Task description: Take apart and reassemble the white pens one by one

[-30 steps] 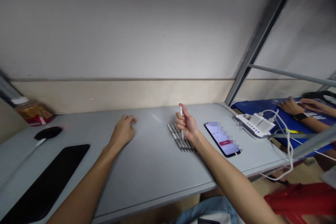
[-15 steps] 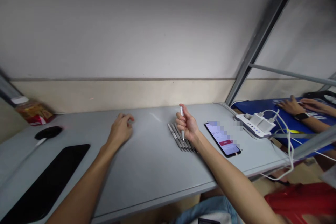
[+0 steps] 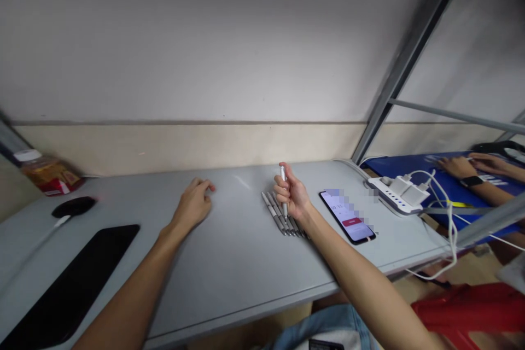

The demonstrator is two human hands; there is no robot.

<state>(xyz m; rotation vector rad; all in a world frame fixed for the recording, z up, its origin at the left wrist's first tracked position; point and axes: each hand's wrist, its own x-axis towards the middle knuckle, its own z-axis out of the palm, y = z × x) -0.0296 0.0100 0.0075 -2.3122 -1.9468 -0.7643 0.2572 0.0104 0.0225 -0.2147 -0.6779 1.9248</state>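
My right hand [image 3: 292, 196] is wrapped round a silver-grey click pen [image 3: 284, 176], held upright with its tip pointing down and the thumb on its top end. Just beneath it, several similar grey pens [image 3: 275, 209] lie side by side on the grey desk [image 3: 229, 262]; my hand and wrist cover part of them. Over to the left, my left hand [image 3: 196, 199] rests on the desk, empty, its fingers loosely bent and a little apart.
A lit phone [image 3: 348, 217] lies right of the pens, near a white power strip [image 3: 396, 195] with plugs and cables. On the left are a black mat [image 3: 77, 284], a black round pad [image 3: 74, 206] and a bottle [image 3: 49, 175]. Another person's hands [image 3: 457, 167] are at a blue surface, far right.
My left hand has shifted slightly to the right along the desk. My right hand keeps the pen in nearly the same place.
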